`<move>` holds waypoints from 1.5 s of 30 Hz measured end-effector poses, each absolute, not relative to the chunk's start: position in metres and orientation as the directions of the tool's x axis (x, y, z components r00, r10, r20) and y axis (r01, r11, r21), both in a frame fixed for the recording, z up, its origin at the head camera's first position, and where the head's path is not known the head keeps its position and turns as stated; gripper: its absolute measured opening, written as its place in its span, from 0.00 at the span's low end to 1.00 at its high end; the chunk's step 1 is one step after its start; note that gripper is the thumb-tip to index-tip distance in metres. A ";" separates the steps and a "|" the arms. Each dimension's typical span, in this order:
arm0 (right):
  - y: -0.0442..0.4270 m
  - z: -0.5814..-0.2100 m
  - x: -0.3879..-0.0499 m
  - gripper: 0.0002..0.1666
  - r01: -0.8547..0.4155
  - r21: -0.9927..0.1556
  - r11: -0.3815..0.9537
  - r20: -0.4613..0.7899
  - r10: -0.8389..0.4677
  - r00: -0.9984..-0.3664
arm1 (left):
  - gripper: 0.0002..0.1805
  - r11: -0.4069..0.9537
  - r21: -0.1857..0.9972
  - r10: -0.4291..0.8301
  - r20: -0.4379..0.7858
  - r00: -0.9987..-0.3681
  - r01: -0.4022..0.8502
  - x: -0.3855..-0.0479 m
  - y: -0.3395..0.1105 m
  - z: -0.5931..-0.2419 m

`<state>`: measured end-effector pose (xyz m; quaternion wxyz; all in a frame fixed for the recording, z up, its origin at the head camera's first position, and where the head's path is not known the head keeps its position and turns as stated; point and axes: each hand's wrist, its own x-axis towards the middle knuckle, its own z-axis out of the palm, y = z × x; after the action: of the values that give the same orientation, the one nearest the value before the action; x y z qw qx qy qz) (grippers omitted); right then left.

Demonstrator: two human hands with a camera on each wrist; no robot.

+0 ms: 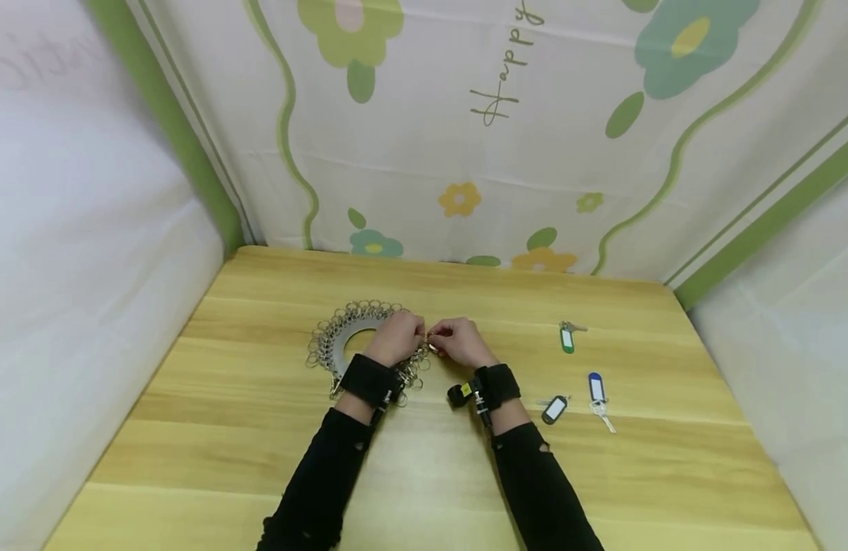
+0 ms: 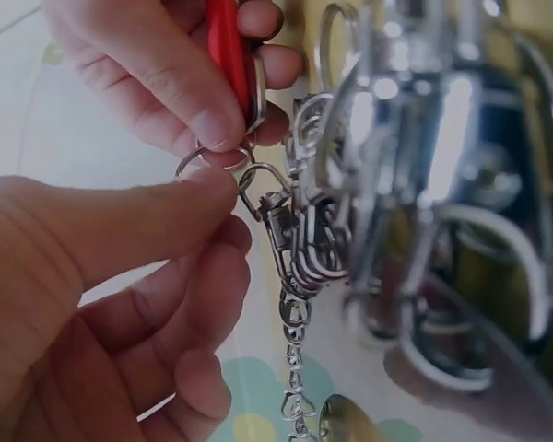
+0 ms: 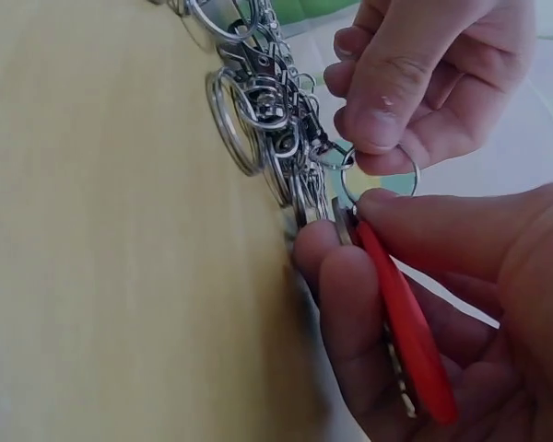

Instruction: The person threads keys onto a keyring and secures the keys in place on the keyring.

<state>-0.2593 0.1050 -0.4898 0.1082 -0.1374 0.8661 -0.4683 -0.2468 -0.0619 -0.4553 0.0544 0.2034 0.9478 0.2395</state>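
Red key tag (image 3: 419, 336): held just right of the ring-laden hoop (image 1: 339, 344), above the table (image 1: 424, 482). Gripped between curled fingers and thumb of the right hand (image 1: 463, 342); attached key ring (image 3: 417, 175) pinched by thumb and forefinger of the left hand (image 1: 398, 337), up against a small clasp (image 2: 276, 226) at the hoop's right side. Linked already or merely overlapping: impossible to tell. Likely best to keep both pinches close to the joint, steady the tag, turn the ring in small increments, and avoid snagging neighbouring loops or twisting the clasp sideways.
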 end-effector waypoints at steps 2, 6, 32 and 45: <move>0.105 -0.487 -0.260 0.05 -0.138 -0.840 0.524 -0.058 -0.339 -0.939 | 0.05 0.802 0.468 0.416 0.007 -0.909 0.371 -0.248 -0.062 -0.454; 0.106 -0.484 -0.260 0.05 -0.147 -0.838 0.525 -0.046 -0.337 -0.940 | 0.05 0.797 0.456 0.427 0.042 -0.904 0.397 -0.248 -0.061 -0.453; 0.109 -0.483 -0.258 0.07 -0.192 -0.828 0.526 -0.018 -0.367 -0.930 | 0.06 0.791 0.477 0.428 0.015 -0.904 0.382 -0.247 -0.062 -0.453; 0.111 -0.482 -0.261 0.06 -0.246 -0.829 0.502 0.003 -0.435 -0.900 | 0.12 0.759 0.543 0.462 -0.063 -0.884 0.359 -0.248 -0.064 -0.449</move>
<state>-0.2609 0.1106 -0.4820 0.1033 -0.1977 0.8605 -0.4580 -0.2479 -0.0639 -0.4485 0.0969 0.2200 0.9329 0.2682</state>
